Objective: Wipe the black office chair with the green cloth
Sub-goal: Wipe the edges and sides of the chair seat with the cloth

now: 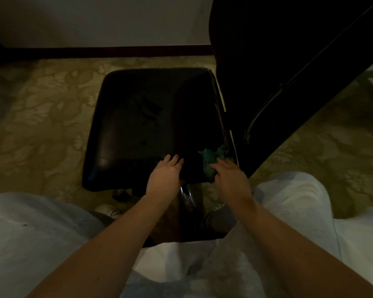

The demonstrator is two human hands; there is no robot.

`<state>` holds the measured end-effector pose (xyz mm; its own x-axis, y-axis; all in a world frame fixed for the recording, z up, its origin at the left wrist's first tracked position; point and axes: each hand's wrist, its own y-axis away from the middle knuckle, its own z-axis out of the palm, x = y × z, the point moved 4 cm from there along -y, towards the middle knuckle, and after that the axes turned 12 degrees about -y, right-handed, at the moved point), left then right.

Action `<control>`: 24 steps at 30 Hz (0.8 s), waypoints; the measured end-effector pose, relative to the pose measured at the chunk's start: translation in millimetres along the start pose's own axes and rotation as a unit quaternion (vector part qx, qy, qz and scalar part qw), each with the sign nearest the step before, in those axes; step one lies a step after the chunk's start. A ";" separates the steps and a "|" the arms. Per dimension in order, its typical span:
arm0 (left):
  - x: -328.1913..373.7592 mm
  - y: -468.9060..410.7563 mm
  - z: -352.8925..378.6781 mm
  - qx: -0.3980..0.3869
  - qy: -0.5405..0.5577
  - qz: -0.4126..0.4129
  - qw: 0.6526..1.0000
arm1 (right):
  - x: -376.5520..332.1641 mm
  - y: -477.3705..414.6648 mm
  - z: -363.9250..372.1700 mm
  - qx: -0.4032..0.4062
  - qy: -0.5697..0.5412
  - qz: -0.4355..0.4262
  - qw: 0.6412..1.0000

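The black office chair (138, 125) stands in front of me, its padded seat seen from above and its tall backrest (278, 50) rising at the right. My left hand (165, 176) lies flat on the seat's near edge, fingers together. My right hand (230, 179) presses the crumpled green cloth (213, 160) against the seat's near right corner, next to the gap below the backrest. Part of the cloth is hidden under my fingers.
A patterned beige carpet (41, 117) surrounds the chair. A pale wall with a dark skirting board (116, 50) runs along the back. My knees in light trousers (41, 233) sit close to the chair. The chair's chrome base (187, 196) shows under the seat.
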<state>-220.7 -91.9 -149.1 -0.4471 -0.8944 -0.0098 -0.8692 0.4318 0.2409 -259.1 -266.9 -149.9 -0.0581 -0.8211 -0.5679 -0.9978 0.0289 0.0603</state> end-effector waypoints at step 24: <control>-19.5 -10.2 -10.5 -0.033 -0.035 0.049 0.998 | -9.3 -21.7 6.9 -0.034 0.039 0.014 0.999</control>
<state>-200.8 -80.1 -141.2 -0.5448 -0.8371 -0.0496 -0.8057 0.5060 0.3079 -237.2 -256.0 -151.6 -0.0800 -0.8622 -0.5002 -0.9912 0.0158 0.1313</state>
